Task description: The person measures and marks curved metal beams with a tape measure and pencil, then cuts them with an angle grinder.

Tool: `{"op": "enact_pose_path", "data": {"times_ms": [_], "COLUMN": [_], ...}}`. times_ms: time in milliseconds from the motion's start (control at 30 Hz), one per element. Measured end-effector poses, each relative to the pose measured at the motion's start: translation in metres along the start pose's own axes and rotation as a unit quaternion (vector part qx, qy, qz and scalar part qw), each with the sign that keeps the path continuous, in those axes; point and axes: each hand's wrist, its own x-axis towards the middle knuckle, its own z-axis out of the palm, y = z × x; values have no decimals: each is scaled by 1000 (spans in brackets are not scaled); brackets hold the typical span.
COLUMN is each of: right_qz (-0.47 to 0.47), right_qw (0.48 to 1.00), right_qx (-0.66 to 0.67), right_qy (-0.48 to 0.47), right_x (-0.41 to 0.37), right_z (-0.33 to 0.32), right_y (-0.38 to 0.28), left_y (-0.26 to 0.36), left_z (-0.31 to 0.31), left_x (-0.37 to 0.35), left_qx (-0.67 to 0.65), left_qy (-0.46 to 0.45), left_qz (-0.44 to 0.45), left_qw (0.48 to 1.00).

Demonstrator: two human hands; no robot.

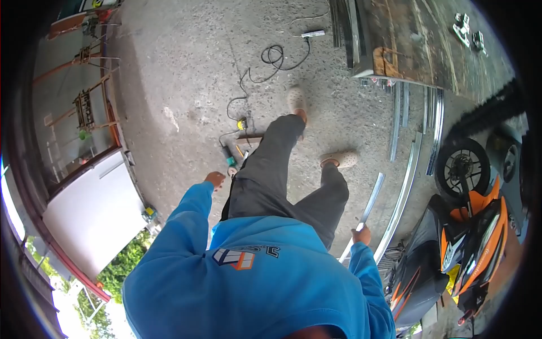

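My right hand (pixel 361 234) is shut on the near end of a long thin metal strip (pixel 372 198), which slants up and away over the concrete floor beside my right leg. My left hand (pixel 215 179) hangs out from the blue hoodie sleeve with its fingers curled and nothing visible in it. It is just above a teal angle grinder (pixel 230 161) lying on the floor by my left leg. Both feet in pale shoes are mid-stride on the concrete.
A black cable (pixel 275 56) runs from the grinder to a power strip (pixel 313 34). Long metal profiles (pixel 405 186) lie on the right. An orange motorbike (pixel 474 226) stands at right, a workbench (pixel 418 51) ahead, and a white panel (pixel 93 209) at left.
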Motion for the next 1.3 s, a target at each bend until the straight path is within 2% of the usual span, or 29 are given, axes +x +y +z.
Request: {"op": "enact_pose_path", "data": {"times_ms": [33, 67, 100, 133, 167, 200, 233, 267, 300, 333, 367, 400, 433, 467, 533, 633, 700, 733, 767, 867, 900, 933, 1000, 1033, 1067, 1167, 1200, 1267, 1300], "right_qz": [9, 2, 8, 10, 53, 79, 85, 90, 128, 95, 137, 175, 179, 152, 124, 93, 60, 20, 13, -9, -15, -18, -29, -8, 11, -19, -94, -101, -58], "right_qw": [1000, 1000, 999, 997, 994, 993, 995, 993, 990, 993, 985, 980, 980, 985, 989, 990, 997, 999, 1000, 998, 998, 998, 998, 998, 997, 993, 995, 985, 996], "right_qx": [-9, -28, -46, -63, -98, -85, -40, 69, 9, -68, -100, -69, -83, -80, -85, -99, -54, -48, -24, -62, -49, -34, -20, -20, -18, -72, 21, 83, 35], "right_qy": [3, 13, 28, 43, 1, -29, -20, -34, -66, 7, 14, -69, 26, 16, 6, 43, -11, 9, -2, 2, -48, -50, -48, -61, -75, -88, 39, 115, 49], "right_x": [-21, -47, -70, -84, -100, -120, -154, -156, -166, -173, -174, -184, -182, -175, -163, -137, -106, -95, -106, -64, -49, -18, 16, 25, 36, 28, 14, 39, 50], "right_z": [-5, -15, -23, -15, -17, -32, -52, -3, -11, -1, 8, -35, -34, -50, -82, -101, -105, -105, -128, -105, -103, -83, -63, -64, -67, -108, -111, -131, -140], "right_y": [0, -7, -13, -2, -8, -26, -56, -11, -22, -43, -54, -122, -151, -186, -253, -344, -389, -414, -470, -533, -552, -554, -572, -592, -618, -693, -715, -764, -766], "left_y": [-13, -52, -68, -55, -44, -32, -26, -15, 4, 31, 43, 59, 76, 93, 123, 152, 171, 178, 189, 235, 249, 266, 310, 333, 355, 420, 433, 490, 500], "left_z": [-1, -11, -8, -20, -31, -48, -64, -86, -117, -144, -174, -206, -244, -277, -338, -401, -429, -437, -443, -474, -484, -494, -526, -543, -563, -627, -644, -682, -706], "left_x": [2, 36, 57, 48, 44, 52, 71, 88, 98, 111, 115, 128, 139, 141, 130, 105, 80, 75, 70, 41, 37, 44, 21, 3, -17, -53, -58, -73, -83], "left_qx": [91, 286, 284, 199, 113, 55, 0, -61, -109, -138, -167, -202, -236, -237, -356, -352, -329, -309, -286, -143, -74, -1, 33, 67, 65, 90, 138, 249, 302], "left_qy": [-24, -128, -142, -175, -201, -215, -233, -250, -244, -180, -113, -92, -70, -57, -31, -19, -36, -41, -49, -62, -68, -57, -70, -87, -78, -75, -57, -20, -44], "left_qz": [-16, 146, 183, 139, 91, 79, 97, 124, 147, 140, 125, 140, 157, 170, 196, 242, 250, 280, 311, 378, 412, 467, 499, 528, 530, 551, 549, 584, 569], "left_qw": [995, 938, 931, 954, 969, 972, 968, 958, 952, 964, 971, 965, 957, 955, 913, 904, 910, 908, 905, 913, 906, 883, 863, 842, 842, 827, 823, 772, 764]}}
